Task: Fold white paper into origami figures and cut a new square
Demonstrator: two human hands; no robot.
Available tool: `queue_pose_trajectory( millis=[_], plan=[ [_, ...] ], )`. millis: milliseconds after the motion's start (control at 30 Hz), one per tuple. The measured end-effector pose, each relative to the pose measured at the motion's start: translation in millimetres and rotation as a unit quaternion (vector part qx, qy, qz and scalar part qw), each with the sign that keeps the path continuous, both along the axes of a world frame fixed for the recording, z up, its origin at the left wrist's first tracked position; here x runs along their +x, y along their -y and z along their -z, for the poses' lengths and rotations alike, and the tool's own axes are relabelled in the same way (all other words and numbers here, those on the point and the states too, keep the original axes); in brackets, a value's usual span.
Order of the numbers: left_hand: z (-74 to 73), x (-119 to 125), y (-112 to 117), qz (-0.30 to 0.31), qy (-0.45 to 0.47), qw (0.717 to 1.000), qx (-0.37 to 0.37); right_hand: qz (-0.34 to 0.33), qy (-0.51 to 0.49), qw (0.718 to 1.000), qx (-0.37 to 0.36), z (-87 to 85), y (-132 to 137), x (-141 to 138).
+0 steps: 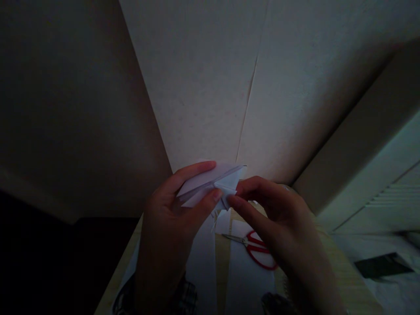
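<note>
A piece of folded white paper [210, 181] with several layers and pointed corners is held up above the table. My left hand [177, 205] grips it from the left, the thumb pressing on its near face and a finger lying along its upper edge. From the right, my right hand [272, 205] pinches a small flap at the paper's right corner between thumb and forefinger. Below my right hand, red-handled scissors [256, 248] lie on a white sheet [246, 280], their blades pointing left and partly covered by nothing; the handle's right edge meets my wrist in view.
Another white sheet [201, 267] lies on the light wooden table [223, 262], left of the scissors. A pale wall [203, 87] rises right behind the table. At the far right, a dark flat object [382, 265] rests on a whitish surface. The scene is dim.
</note>
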State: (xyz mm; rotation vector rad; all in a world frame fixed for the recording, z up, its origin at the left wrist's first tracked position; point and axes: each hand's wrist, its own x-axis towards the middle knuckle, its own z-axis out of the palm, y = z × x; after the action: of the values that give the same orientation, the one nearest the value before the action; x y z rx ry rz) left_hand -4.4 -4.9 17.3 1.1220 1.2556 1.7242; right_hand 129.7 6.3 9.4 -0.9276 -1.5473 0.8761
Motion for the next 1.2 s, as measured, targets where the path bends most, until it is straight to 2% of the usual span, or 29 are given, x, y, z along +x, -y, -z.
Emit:
queue_pose_trajectory(
  millis=[233,467,733,900,1100,1200],
  plan=[
    [-0.2,1.6,0.8,0.024,0.005,1.000,0.012,-0.001,-0.011,1.000,-0.007,0.3,-0.3,0.1],
    [-0.4,3.2,-0.1,0.010,0.030,0.999,-0.017,0.004,0.065,0.998,0.003,-1.8,0.0,0.1],
    [0.8,4.3,-0.9,-0.005,-0.013,1.000,-0.006,0.039,0.103,0.993,0.045,-1.5,0.6,-0.1],
    [1.9,6.3,-1.6,-0.010,0.005,1.000,-0.011,0.040,0.112,0.992,0.044,-2.0,0.9,2.1],
    [0.1,8.0,1.7,-0.017,-0.017,0.999,-0.027,0.031,0.105,0.993,0.038,-0.6,-0.7,3.7],
    [0.9,6.2,1.1,-0.021,-0.043,0.999,0.004,0.032,0.095,0.995,0.030,0.2,-1.7,3.2]
  ],
)
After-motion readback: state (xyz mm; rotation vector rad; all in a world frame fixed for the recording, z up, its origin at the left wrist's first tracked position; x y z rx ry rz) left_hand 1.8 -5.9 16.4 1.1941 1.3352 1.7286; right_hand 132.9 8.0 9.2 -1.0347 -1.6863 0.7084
